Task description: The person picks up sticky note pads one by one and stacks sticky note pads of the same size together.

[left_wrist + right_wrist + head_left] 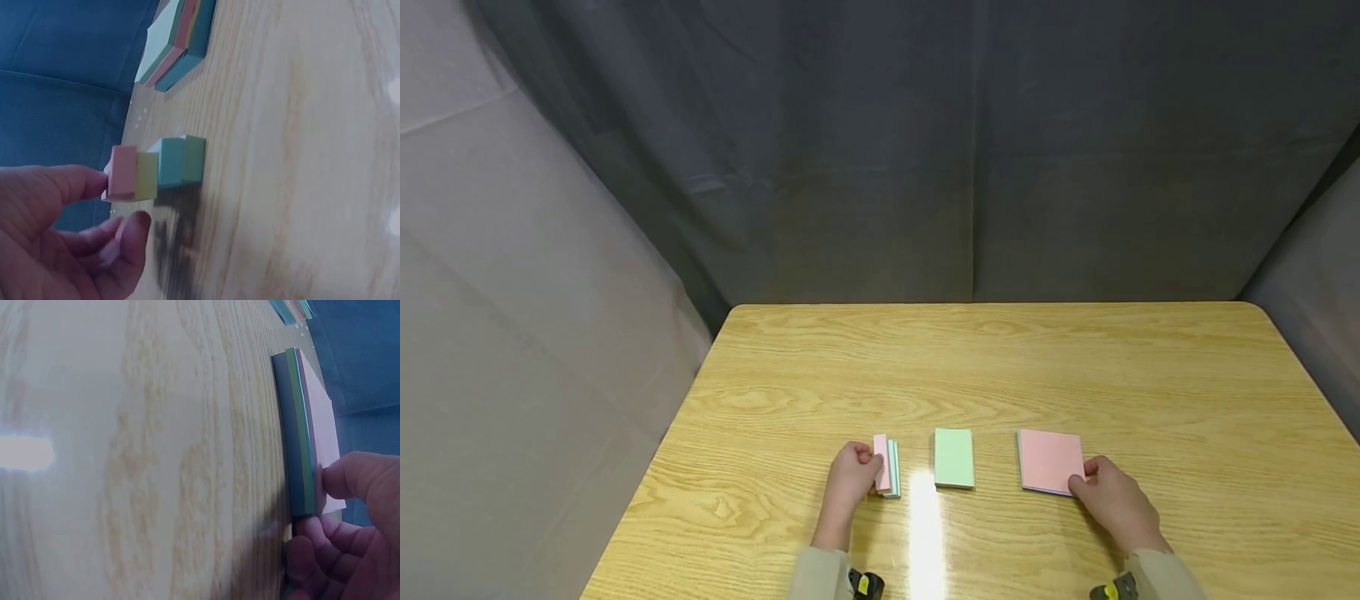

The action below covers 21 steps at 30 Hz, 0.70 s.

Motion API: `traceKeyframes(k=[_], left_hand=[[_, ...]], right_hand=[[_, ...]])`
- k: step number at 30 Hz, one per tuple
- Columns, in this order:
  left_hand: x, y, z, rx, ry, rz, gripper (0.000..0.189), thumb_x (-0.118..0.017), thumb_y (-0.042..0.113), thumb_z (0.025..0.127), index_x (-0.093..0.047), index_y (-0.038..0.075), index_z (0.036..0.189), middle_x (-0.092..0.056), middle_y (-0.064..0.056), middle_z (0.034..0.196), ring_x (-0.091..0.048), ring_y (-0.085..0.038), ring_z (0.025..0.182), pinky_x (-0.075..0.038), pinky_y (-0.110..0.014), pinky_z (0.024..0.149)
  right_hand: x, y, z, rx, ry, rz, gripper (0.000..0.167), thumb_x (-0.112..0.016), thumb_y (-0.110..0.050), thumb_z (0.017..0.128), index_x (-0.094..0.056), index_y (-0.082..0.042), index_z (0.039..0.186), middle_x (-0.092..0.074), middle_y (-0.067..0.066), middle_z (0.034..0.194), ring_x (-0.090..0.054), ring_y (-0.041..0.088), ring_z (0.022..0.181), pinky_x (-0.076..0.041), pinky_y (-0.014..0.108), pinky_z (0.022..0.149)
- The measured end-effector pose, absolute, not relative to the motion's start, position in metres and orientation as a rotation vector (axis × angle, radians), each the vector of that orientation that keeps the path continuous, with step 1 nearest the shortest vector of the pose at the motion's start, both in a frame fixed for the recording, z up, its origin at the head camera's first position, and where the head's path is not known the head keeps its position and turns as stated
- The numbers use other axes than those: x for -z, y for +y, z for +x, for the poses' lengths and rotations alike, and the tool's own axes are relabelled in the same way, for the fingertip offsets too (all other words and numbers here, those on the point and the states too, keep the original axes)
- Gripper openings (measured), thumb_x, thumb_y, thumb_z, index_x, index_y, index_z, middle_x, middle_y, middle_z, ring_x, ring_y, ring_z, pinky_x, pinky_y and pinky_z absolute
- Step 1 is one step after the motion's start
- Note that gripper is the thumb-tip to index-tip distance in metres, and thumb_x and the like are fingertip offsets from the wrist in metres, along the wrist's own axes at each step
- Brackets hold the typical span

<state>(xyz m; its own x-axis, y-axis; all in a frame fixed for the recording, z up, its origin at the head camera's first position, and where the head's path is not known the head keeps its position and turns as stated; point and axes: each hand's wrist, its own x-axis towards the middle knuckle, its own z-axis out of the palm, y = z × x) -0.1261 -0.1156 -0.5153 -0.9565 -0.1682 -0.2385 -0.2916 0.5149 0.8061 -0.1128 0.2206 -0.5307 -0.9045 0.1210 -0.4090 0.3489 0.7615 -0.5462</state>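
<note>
In the head view, my left hand (852, 477) is at a small stack of narrow sticky notes (882, 463), pink on top. The left wrist view shows the thumb against the pink pad (123, 172), with yellow, teal and green pads below it, slightly offset. The other left fingers curl beside the stack. My right hand (1115, 500) grips the near right corner of a square stack of sticky notes (1051, 460). Its thumb presses the pink top, and its fingers curl at the side, where green and blue layers show in the right wrist view.
Between the hands lies a rectangular stack of sticky notes (953, 457), light green on top. All stand on a wooden table (985, 367). A dark curtain (880, 167) hangs behind the far edge, with a grey cloth (535, 317) at the left.
</note>
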Motion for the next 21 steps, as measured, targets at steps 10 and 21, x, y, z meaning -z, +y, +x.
traceKeyframes(k=[10,21], left_hand=[[0.5149,-0.1093,-0.1262,-1.361,2.676,-0.324,0.02,-0.062,0.009,0.08,-0.058,-0.006,0.093,-0.053,-0.005,0.074,-0.05,-0.015,0.067,-0.045,-0.026,0.057],[0.5133,-0.1058,-0.1238,-1.309,2.717,-0.298,0.018,-0.062,0.008,0.079,-0.058,-0.005,0.091,-0.051,-0.003,0.073,-0.048,-0.015,0.067,-0.043,-0.027,0.059]], right_hand=[[0.5306,0.2227,-0.1128,0.919,2.598,0.353,0.043,-0.051,-0.029,0.079,-0.048,0.007,0.103,-0.054,0.012,0.082,-0.049,0.024,0.071,-0.039,0.037,0.058],[0.5309,0.2227,-0.1126,0.917,2.599,0.342,0.044,-0.051,-0.028,0.08,-0.048,0.008,0.104,-0.055,0.013,0.083,-0.05,0.024,0.071,-0.039,0.037,0.058]])
